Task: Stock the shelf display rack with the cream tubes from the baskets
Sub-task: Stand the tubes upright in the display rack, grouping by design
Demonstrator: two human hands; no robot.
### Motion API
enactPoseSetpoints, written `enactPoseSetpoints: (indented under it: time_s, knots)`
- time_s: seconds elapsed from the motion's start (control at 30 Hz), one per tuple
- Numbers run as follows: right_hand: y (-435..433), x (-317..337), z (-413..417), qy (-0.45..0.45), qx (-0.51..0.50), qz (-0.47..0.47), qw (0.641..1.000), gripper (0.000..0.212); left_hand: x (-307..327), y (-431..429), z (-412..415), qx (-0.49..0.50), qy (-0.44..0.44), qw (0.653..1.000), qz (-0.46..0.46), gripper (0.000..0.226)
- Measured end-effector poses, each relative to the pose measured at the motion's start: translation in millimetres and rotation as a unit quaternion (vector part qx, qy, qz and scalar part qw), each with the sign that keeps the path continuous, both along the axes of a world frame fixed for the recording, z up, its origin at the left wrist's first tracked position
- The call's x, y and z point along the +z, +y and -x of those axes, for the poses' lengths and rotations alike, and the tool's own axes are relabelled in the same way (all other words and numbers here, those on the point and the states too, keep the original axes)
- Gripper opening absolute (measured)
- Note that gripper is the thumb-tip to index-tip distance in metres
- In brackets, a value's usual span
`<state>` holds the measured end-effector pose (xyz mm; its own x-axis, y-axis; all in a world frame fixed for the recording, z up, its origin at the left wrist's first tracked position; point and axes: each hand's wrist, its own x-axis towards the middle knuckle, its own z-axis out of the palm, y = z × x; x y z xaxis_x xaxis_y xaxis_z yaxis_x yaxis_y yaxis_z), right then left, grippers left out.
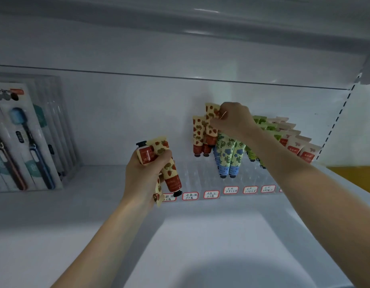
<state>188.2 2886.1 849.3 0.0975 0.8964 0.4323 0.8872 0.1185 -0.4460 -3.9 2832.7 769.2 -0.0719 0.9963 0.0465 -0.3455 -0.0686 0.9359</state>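
The right hand point(231, 121) pinches the crimped end of a strawberry cream tube point(210, 112), held cap down over the back left of the clear display rack point(192, 175), just beside two standing strawberry tubes point(197, 134). The left hand point(142, 175) grips a bundle of strawberry tubes point(173, 179) at the rack's front left corner. Blue-flower tubes point(223, 154) stand further right in the rack.

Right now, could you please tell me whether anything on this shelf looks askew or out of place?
Nothing looks spilled or damaged. The strawberry tube pinched by the right hand sits higher than the two racked tubes beside it, not yet seated. The left hand grips a jumbled bunch, caps pointing opposite ways.
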Motion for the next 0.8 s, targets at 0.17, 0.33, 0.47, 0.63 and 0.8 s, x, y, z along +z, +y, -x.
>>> enactPoseSetpoints:
  time_s: [0.17, 0.33, 0.47, 0.63, 0.8]
  knots:
    - [5.6, -13.4, -4.2, -0.092, -0.03, 0.035, 0.995, 0.012, -1.8, 0.4, -0.1, -0.005, -0.002, 1.0, 0.005, 0.023]
    - [3.8, -19.5, -3.2, -0.146, -0.047, 0.009, 0.988, 0.023, -3.2, 2.2, -0.8, -0.004, -0.009, 1.0, 0.008, 0.025]
    - [3.6, -22.5, 0.0, -0.195, -0.05, -0.023, 0.979, 0.02, -3.7, 3.2, -0.5, -0.004, -0.014, 1.0, 0.006, 0.026]
    - [5.3, -17.8, 0.0, -0.249, -0.048, -0.041, 0.966, 0.014, -5.3, 5.1, 1.9, -0.008, -0.015, 1.0, 0.008, 0.021]
    - [7.0, -16.9, -5.0, -0.179, -0.037, -0.018, 0.983, 0.018, -6.2, 5.9, 1.8, -0.007, -0.022, 1.0, 0.007, 0.015]
